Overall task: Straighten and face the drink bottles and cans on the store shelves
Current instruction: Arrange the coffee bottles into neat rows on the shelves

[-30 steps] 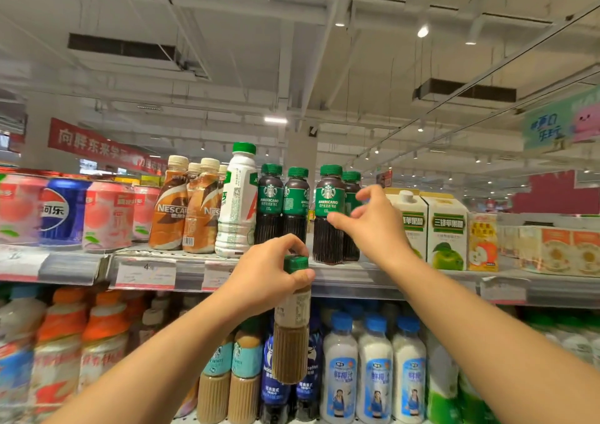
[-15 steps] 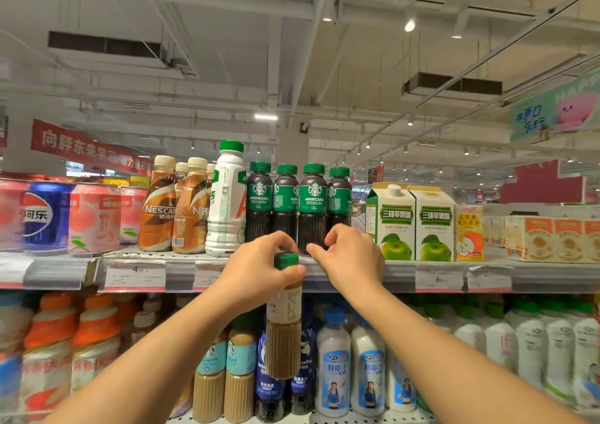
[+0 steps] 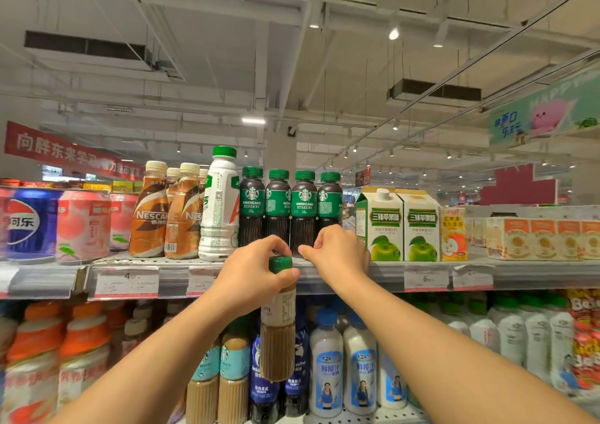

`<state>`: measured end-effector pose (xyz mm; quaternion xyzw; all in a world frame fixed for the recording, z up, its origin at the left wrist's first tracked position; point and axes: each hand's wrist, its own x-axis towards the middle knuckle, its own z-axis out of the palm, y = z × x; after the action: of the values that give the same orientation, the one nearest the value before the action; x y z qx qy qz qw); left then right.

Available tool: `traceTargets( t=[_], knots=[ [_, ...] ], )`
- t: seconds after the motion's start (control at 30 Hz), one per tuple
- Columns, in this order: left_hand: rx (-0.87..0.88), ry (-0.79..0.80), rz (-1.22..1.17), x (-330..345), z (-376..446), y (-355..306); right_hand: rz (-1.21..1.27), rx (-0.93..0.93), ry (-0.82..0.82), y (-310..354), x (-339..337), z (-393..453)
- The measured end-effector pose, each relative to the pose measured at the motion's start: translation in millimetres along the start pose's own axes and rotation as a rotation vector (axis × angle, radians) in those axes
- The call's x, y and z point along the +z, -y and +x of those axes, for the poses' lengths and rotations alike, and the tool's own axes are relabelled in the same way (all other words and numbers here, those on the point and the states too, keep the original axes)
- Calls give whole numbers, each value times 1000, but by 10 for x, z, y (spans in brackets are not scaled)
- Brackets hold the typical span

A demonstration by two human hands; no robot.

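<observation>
My left hand [image 3: 253, 274] grips a tan latte bottle [image 3: 277, 336] by its green cap, and the bottle hangs upright in front of the top shelf's edge [image 3: 389, 274]. My right hand [image 3: 337, 254] is beside that cap, fingers curled and pinched together, holding nothing I can see. Just behind both hands a row of dark Starbucks Americano bottles [image 3: 303, 209] with green caps stands on the top shelf, labels mostly facing out. A white green-capped bottle [image 3: 219, 206] and orange Nescafé bottles [image 3: 151, 212] stand to their left.
Pepsi and pink peach cans [image 3: 81, 225] fill the top shelf's left end; apple vinegar cartons [image 3: 381, 225] and juice boxes [image 3: 539, 238] stand to the right. On the lower shelf are orange-capped bottles, latte bottles and white coconut milk bottles [image 3: 326, 365]. Price tags line the shelf edge.
My right hand came off the Americano bottle and dropped down to the latte bottle's cap. The left hand has kept its grip on the latte bottle at about the same height.
</observation>
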<state>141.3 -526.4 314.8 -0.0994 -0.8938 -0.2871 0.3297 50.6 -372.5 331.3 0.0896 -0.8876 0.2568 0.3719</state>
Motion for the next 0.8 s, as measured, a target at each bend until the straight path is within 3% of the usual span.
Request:
traceTargets(
  t=[0.1, 0.27, 0.33, 0.43, 0.53, 0.6, 0.8],
  knots=[
    [7, -13, 20, 1, -4, -5, 70, -58, -34, -68, -64, 23],
    [5, -13, 35, 4, 3, -3, 135, -364, -330, -57, -482, 361],
    [5, -10, 35, 8, 7, 5, 147, -352, -338, 14, -686, 638],
    [3, -3, 16, 9, 7, 17, 157, -273, -62, 114, -888, 1013],
    [4, -3, 3, 7, 5, 27, -22, -275, 257, 187, -904, 1171],
    [4, -6, 3, 5, 6, 33, -126, -299, 340, 208, -873, 1211],
    [14, -3, -10, 21, 6, 46, -4, -258, 413, 139, -903, 1342]
  ],
)
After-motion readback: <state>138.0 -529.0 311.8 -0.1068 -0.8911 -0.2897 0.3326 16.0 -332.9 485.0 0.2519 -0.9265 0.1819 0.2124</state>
